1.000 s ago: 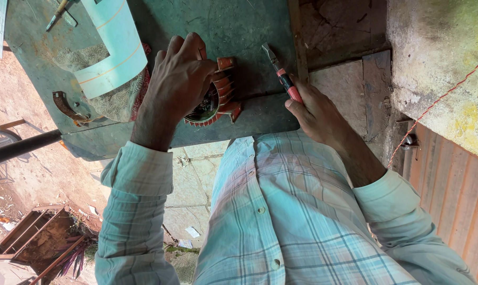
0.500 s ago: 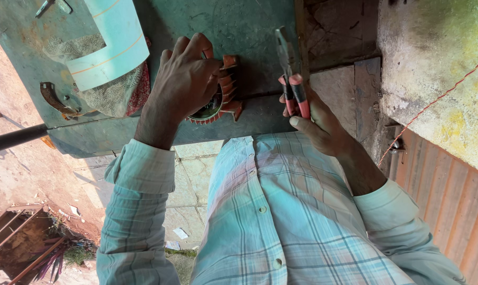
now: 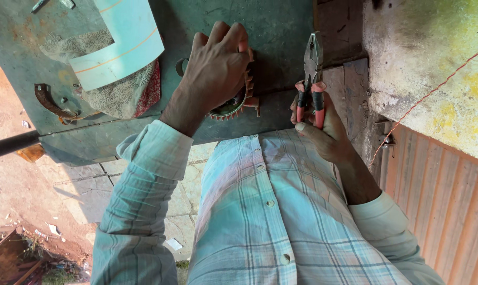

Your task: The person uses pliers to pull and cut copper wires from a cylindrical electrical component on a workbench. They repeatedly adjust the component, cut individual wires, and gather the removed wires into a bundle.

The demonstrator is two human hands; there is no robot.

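Here, the round metal part (image 3: 233, 105) with its ring of reddish teeth lies on the green surface (image 3: 270, 31), close to the near edge, and my left hand (image 3: 218, 68) is clamped over the top of it, fingers curled down around its far rim. Most of the part is hidden under my palm; only the toothed lower edge and a bit of the greenish inside show at about 5 o'clock from my knuckles.

At 3 o'clock from the part, well apart from it, my right hand (image 3: 323, 126) is clenched around the red handles of a pair of pliers (image 3: 312, 74), whose closed metal nose points up toward 12 o'clock, over the surface's right edge.

At 9 o'clock from the part lies a patterned cloth (image 3: 125, 97) with a red border, and a pale blue curved sheet (image 3: 120, 42) rests on top of it. Farther out at 9 o'clock sits a rusty curved hook (image 3: 49, 103). A dark bar (image 3: 9, 145) juts in from the left, just below the surface's edge.
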